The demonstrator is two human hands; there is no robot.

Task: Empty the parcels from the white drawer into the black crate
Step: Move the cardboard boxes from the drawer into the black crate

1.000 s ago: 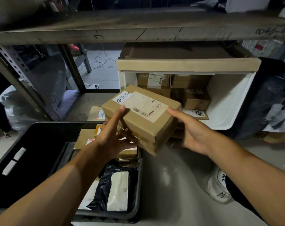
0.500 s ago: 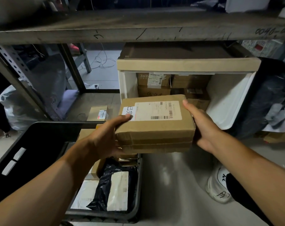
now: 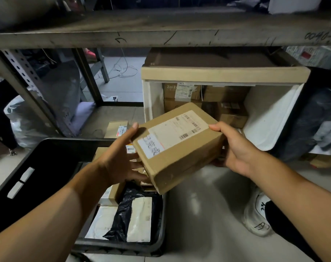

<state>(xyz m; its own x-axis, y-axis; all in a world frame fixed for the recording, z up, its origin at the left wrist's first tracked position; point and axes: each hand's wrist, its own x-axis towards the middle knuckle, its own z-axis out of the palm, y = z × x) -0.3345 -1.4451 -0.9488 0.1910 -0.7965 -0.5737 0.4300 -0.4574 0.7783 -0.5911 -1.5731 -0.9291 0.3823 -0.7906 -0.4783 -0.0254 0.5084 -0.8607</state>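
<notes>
Both hands grasp one cardboard parcel (image 3: 177,146) mid-frame: the left hand (image 3: 121,163) cradles its near-left end and the right hand (image 3: 234,148) clasps the far-right end. Level half a second ago, it now tilts down-left toward the black crate (image 3: 47,167), clear of the white drawer (image 3: 270,118); a drop seems imminent.

2 hands (image 3: 121,163), 1 held box (image 3: 177,146), maybe 5 drawer boxes (image 3: 225,93).
</notes>
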